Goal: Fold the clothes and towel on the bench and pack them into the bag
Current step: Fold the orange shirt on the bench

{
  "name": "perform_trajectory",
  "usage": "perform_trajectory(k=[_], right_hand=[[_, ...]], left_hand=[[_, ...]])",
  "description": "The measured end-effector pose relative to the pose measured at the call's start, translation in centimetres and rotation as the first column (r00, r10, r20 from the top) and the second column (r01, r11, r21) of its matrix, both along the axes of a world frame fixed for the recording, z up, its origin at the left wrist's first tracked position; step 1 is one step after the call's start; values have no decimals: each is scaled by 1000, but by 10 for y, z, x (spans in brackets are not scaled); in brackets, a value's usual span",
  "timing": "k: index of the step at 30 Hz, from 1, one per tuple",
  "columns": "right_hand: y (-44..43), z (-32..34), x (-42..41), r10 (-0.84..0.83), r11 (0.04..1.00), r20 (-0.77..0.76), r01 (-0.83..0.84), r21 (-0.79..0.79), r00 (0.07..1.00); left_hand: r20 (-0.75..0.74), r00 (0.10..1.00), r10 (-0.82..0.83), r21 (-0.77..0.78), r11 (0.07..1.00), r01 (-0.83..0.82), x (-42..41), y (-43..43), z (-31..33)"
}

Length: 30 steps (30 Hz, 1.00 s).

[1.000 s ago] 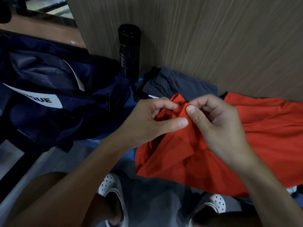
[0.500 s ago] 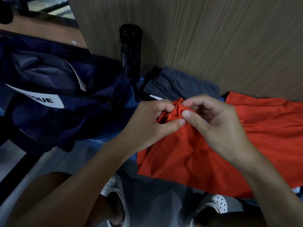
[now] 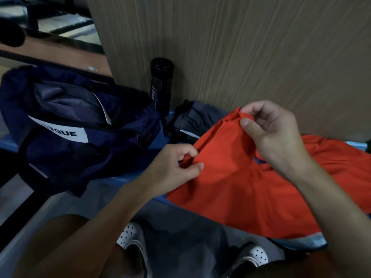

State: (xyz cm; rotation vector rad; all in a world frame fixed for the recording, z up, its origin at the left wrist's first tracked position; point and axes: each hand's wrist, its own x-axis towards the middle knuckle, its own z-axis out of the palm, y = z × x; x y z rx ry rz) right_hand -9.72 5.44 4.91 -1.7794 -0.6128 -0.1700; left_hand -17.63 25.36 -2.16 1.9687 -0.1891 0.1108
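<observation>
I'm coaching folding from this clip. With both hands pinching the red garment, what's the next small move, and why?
Probably pull the hands apart to draw that edge taut. The left hand and right hand each pinch an edge of the red garment. The cloth between them is creased and the rest lies rumpled.

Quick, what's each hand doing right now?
Left hand: pinches the edge of the orange garment.
Right hand: pinches its raised top corner.

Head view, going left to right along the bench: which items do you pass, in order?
navy bag → black bottle → dark grey garment → red garment
</observation>
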Motion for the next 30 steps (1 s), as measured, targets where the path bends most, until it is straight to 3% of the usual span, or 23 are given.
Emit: perform_trajectory(k=[6, 8, 11, 14, 15, 17, 18, 20, 22, 24, 27, 30], right_hand=[[35, -9, 0, 137, 967, 2, -133, -216, 991], [49, -13, -1, 181, 954, 11, -173, -244, 983], [54, -23, 1, 211, 954, -75, -222, -201, 975], [23, -51, 3, 81, 923, -80, -105, -369, 993], [7, -65, 2, 18, 871, -40, -35, -490, 999], [-26, -90, -7, -92, 663, 22, 78, -744, 995], [-41, -100, -14, -140, 556, 33, 106, -825, 990], [-64, -115, -27, -199, 413, 55, 135, -900, 978], [-79, -126, -34, -227, 297, 78, 145, -944, 971], [-89, -134, -37, -252, 207, 46, 100, -973, 967], [-100, -144, -41, -291, 183, -95, -42, -982, 952], [-102, -148, -50, -277, 133, -145, -112, -985, 950]], left_hand=[[-68, 998, 2, -287, 958, -22, 6, 6, 12], [-57, 998, -14, -301, 954, -4, 12, 5, 12], [-16, 981, 191, -199, 961, -190, 19, 15, -1], [12, 925, 379, 31, 925, -379, 25, 26, -23], [15, 906, 424, 116, 899, -423, 26, 26, -28], [-14, 880, 475, 258, 852, -456, 25, 20, -36], [-14, 879, 477, 323, 834, -448, 25, 15, -41], [140, 902, 409, 489, 764, -422, 24, 3, -52], [297, 933, 203, 668, 654, -355, 23, -15, -63], [189, 982, 26, 771, 615, -165, 19, -35, -73], [-121, 992, 21, 852, 516, 94, 14, -47, -93], [-150, 989, -1, 887, 442, 136, 15, -37, -107]])
